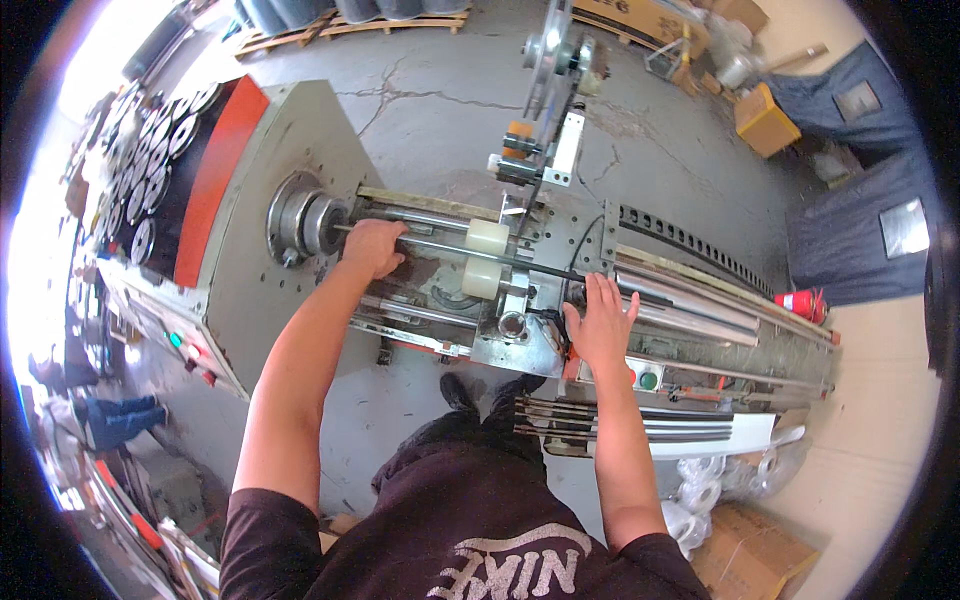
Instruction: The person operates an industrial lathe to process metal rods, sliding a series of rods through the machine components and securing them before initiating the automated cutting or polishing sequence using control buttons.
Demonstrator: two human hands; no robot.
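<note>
A long thin dark rod [540, 267] runs across the bed of a lathe-like machine, its left end at the round metal chuck [322, 224]. My left hand [373, 250] is closed round the rod just right of the chuck. Over the rod farther right lies my right hand [603, 320], its fingers stretched out and the thumb apart. Between my hands the rod passes between two whitish rollers [487, 237] on the metal carriage [525, 345]. The underside of both hands is hidden.
Left stands the machine's grey housing [290, 130] with an orange-red panel. Several dark rods [660, 425] lie on a support below my right forearm. A carton [755, 550] and plastic-wrapped rolls sit lower right. Another person's legs [120, 420] show far left. A yellow box [767, 120] stands upper right.
</note>
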